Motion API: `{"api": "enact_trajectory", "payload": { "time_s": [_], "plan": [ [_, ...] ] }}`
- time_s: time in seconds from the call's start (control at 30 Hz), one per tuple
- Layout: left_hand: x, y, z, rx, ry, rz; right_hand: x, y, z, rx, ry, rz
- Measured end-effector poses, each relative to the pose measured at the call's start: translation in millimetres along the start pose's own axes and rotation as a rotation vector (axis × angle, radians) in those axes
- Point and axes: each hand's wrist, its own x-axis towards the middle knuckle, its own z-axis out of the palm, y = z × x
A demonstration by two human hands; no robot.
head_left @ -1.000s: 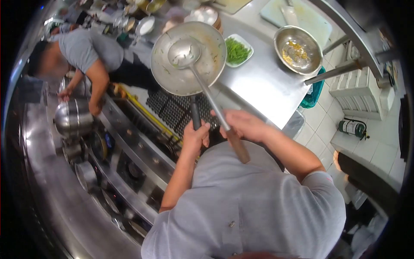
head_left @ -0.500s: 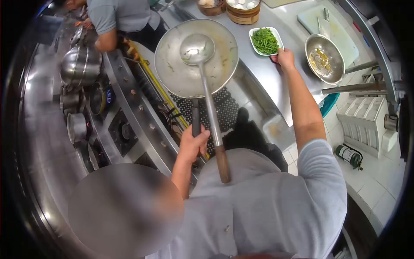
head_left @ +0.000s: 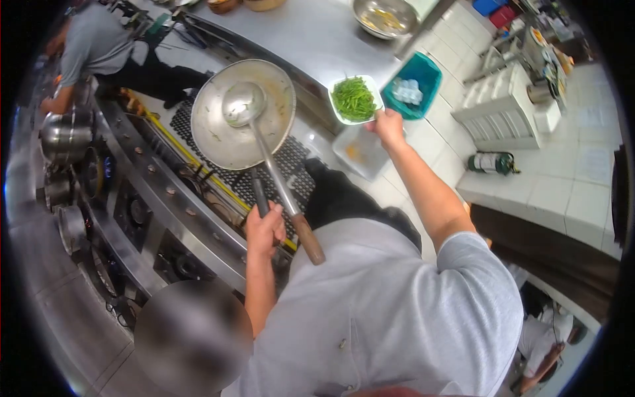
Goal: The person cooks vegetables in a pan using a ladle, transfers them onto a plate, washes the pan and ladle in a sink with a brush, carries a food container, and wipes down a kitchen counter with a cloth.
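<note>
Green cut vegetables [head_left: 354, 99] fill a white dish [head_left: 378, 87], held near the steel table [head_left: 311, 33], one corner pinched in the person's right hand [head_left: 387, 127]. The left hand [head_left: 264, 229] has its fingers curled around the black handle [head_left: 259, 190] of a wok [head_left: 215, 140]; a metal ladle [head_left: 243, 104] lies inside, its wooden grip [head_left: 308, 241] pointing toward the person's grey shirt [head_left: 397, 298].

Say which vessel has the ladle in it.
The wok in the left hand; the white dish holds greens, the steel bowl yellowish bits.
</note>
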Motion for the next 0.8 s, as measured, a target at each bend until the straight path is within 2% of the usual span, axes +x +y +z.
{"api": "enact_trajectory", "payload": {
  "time_s": [0.07, 0.2, 0.33, 0.5, 0.63, 0.8],
  "plan": [
    [-12, -20, 12, 0.013, -0.006, -0.009, -36, 3, -49, -0.151, 0.0, 0.011],
    [-27, -56, 41, 0.058, -0.015, -0.017, -73, 25, -139, -0.109, 0.031, 0.034],
    [-35, -87, 102, 0.076, -0.013, -0.043, -85, 26, -225, 0.005, 0.014, 0.008],
    [-25, -147, 202, 0.122, -0.091, -0.009, -79, 16, -357, -0.013, 0.094, -0.005],
    [-24, -201, 311, 0.121, -0.125, -0.004, -52, 12, -478, -0.055, 0.179, -0.007],
    [-18, -249, 425, 0.05, -0.166, -0.118, -8, 16, -605, -0.029, 0.293, 0.009]
  ]
}}
